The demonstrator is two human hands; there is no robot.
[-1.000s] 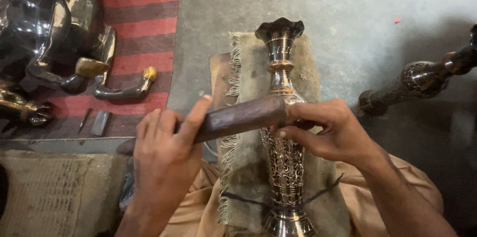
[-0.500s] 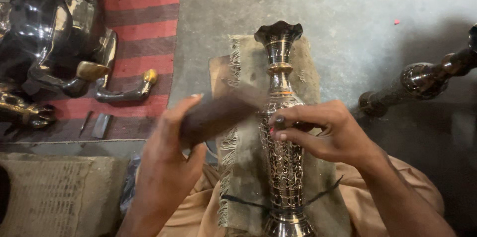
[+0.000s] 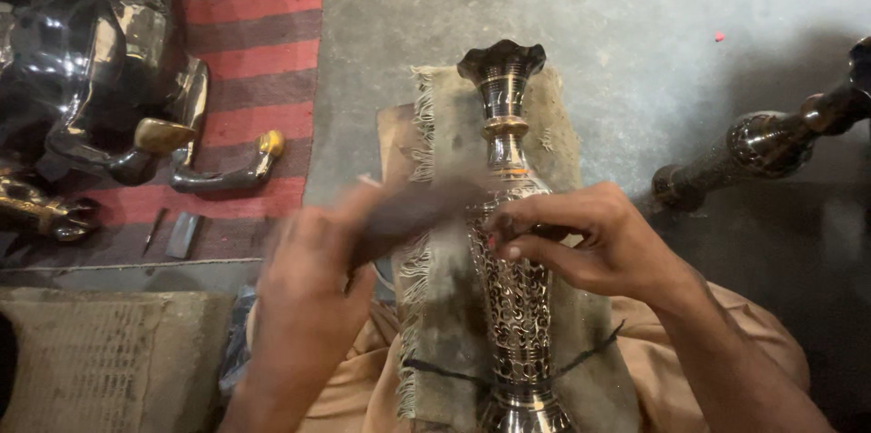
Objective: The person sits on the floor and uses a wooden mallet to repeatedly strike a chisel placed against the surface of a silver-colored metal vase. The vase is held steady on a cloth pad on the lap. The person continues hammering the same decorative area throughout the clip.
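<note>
Head view, left hand [image 3: 304, 306] gripping a blurred dark tool [image 3: 413, 215], right hand [image 3: 594, 242] pinching something small against an engraved metal vase [image 3: 513, 297], cloth [image 3: 445, 306] lying underneath, striped rug [image 3: 259, 43] at ten o'clock.

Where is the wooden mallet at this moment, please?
In the head view, the wooden mallet is just left of centre, blurred, gripped by the left hand. Its head lies over the frayed cloth, beside the engraved metal vase that the right hand touches.

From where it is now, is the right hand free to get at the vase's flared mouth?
Probably yes. The right hand rests on the body of the vase, and the neck up to the flared mouth lies bare on the cloth. The left hand and its blurred tool stay off to the side.
</note>
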